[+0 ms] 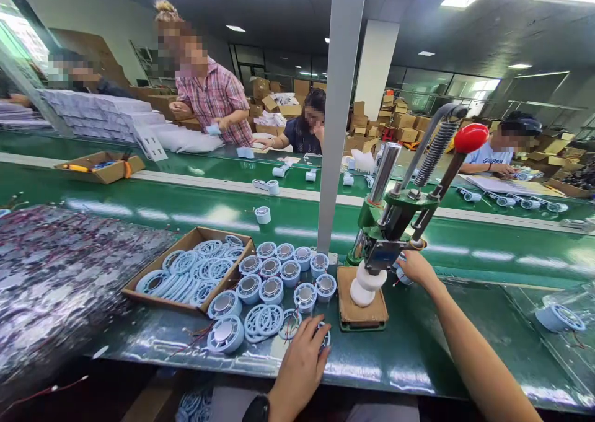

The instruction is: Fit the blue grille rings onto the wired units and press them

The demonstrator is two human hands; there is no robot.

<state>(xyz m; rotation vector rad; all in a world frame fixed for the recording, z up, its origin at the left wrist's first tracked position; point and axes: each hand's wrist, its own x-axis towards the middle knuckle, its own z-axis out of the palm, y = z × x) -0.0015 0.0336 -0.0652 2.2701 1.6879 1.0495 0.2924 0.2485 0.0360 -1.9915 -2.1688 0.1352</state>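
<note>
My left hand (301,363) lies at the bench's front edge, its fingers curled over a light-blue round housing (325,340) that they partly cover. Beside it are loose light-blue rings (269,321) and one ring with thin wires. My right hand (418,268) reaches behind the press, fingers closed on another light-blue round housing (403,277), mostly hidden. Between my hands stands a green hand press (395,214) with a red-knobbed lever (471,138), over a white round fixture (365,285) on a brown base. Several housings with silver round centres (271,290) stand left of the press.
A cardboard box of light-blue rings (246,256) sits at left, beside a heap of wired parts (69,285). Behind runs a green conveyor (223,208) carrying a lone housing (263,215). A grey post (341,100) rises ahead. Several people work across the line.
</note>
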